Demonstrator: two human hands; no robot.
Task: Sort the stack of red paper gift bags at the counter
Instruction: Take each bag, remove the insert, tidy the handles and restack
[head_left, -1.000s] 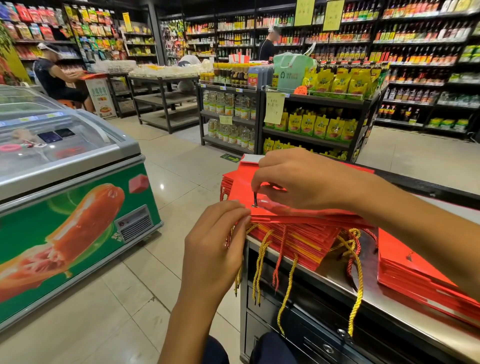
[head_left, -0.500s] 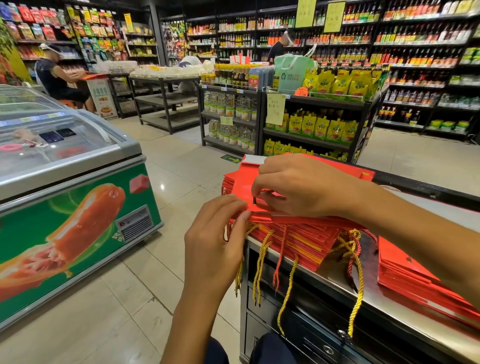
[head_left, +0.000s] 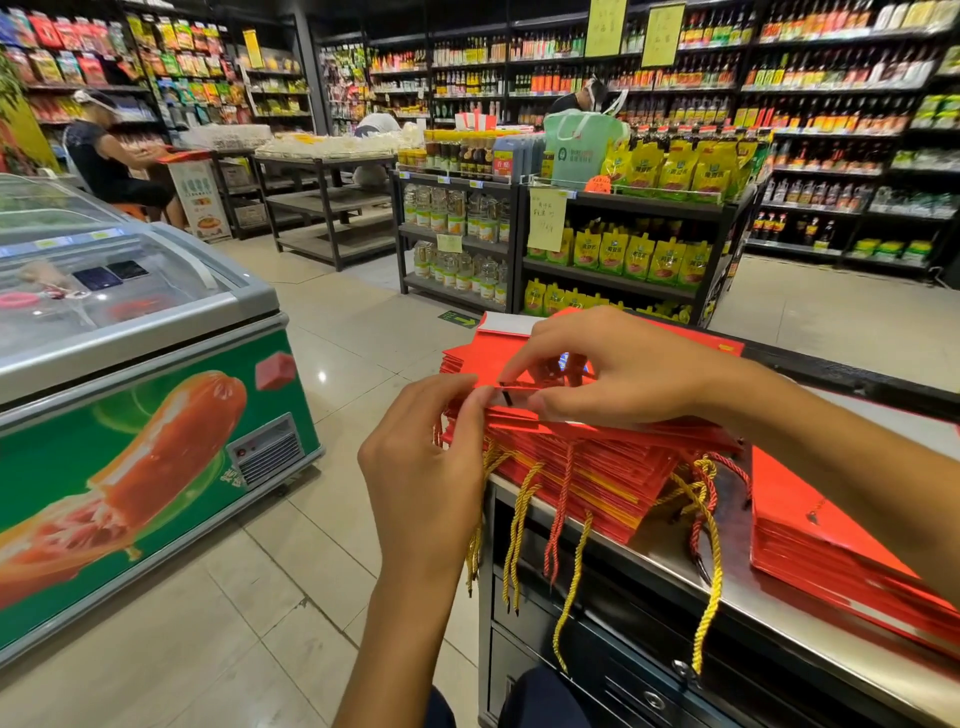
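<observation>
Supermarket aisles of bottled sauces and yellow pouches fill the background behind a steel-topped desk (head_left: 691, 577), where a person sorts flattened red paper gift bags. Both hands meet at the near-left corner of the main stack of bags (head_left: 597, 462), which sits on the desk's left end with its corner jutting past the edge. The left hand (head_left: 431, 467) comes up from below, its grip pressed together with thumb and forefinger pinching the edge of the top bag (head_left: 498, 358). The right hand (head_left: 618, 374) arches over the stack from the right, its fingertips (head_left: 543, 402) pinched on the same raised edge just beside the left grip, so the two hands nearly touch.

From both grips the stack runs away to the right and back along the desk, its long axis following the desk's front edge; gold and red cord handles (head_left: 519, 525) dangle over that edge below the left hand. A second pile of red bags (head_left: 810, 530) lies well to the right, nearer the right arm, which is probably where a freed bag would go.

Yellow handwritten signs (head_left: 546, 219) hang on the shelving, and a green chest freezer (head_left: 156, 447) pictures a sausage; none of the writing can be read at this distance.
</observation>
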